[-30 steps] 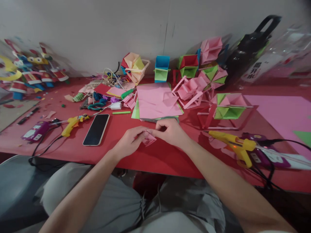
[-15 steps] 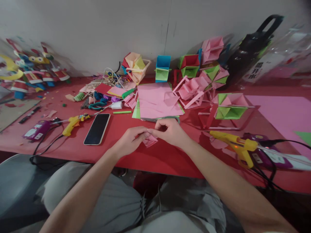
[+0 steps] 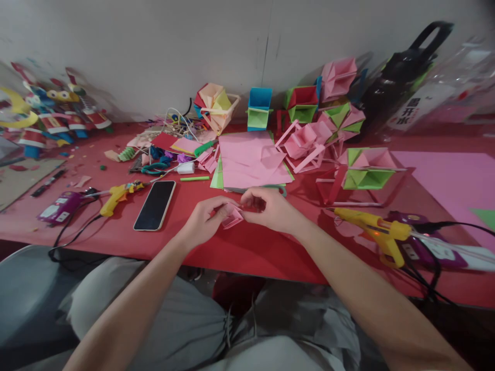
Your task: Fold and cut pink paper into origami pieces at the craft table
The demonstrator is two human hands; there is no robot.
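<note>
Over the front of the red table, my left hand (image 3: 208,219) pinches a small folded piece of pink paper (image 3: 232,219) between thumb and fingers. My right hand (image 3: 270,210) is at the paper's right side, its thumb and index finger closed at the edge of the fold. The fingers partly cover the paper, so its full shape is hidden. Behind the hands lies a stack of pink and green paper (image 3: 247,159), with scissors (image 3: 276,189) at its near edge.
A phone (image 3: 155,206) and a yellow glue gun (image 3: 116,198) lie to the left. Another yellow glue gun (image 3: 371,229) rests at right, near a folded-paper wheel on a red stand (image 3: 365,175). A dark bottle (image 3: 398,77) stands at the back right.
The pink paper has shifted slightly left and turned, showing more of its folded opening. My right hand's fingers have spread a little and moved slightly left.
</note>
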